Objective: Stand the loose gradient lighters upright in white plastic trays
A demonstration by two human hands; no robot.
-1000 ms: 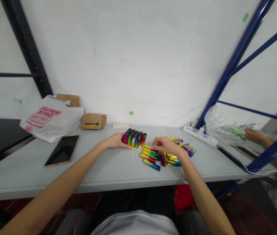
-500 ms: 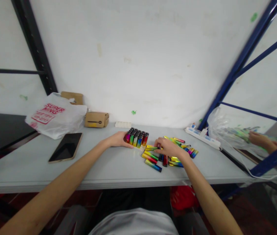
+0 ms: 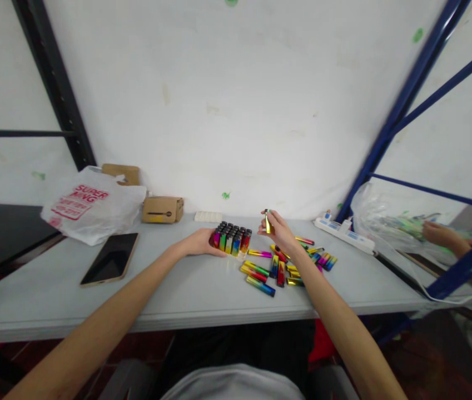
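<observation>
Upright, black-topped lighters in mixed metallic colours point(image 3: 231, 239) stand packed in rows in a clear tray on the table. My left hand point(image 3: 199, 243) is wrapped round the left side of this block. Raised above the table to its right, my right hand point(image 3: 276, 226) pinches one upright yellow-green lighter point(image 3: 268, 223). Loose lighters lie below and right of that hand: a blue-and-yellow lighter point(image 3: 261, 286) near the front, a red lighter point(image 3: 281, 274), and several more point(image 3: 327, 260) farther right. My right forearm hides part of the pile.
On the grey table point(image 3: 169, 294) a phone point(image 3: 110, 259) lies at left, near a white plastic bag point(image 3: 94, 203) and a small cardboard box point(image 3: 163, 209). A white tray point(image 3: 208, 216) lies by the wall. At right are a power strip point(image 3: 344, 235) and blue rack post point(image 3: 389, 128).
My right hand has risen from the loose pile, lifting a lighter off the table. My left hand keeps its place at the block of lighters. The view has shifted slightly.
</observation>
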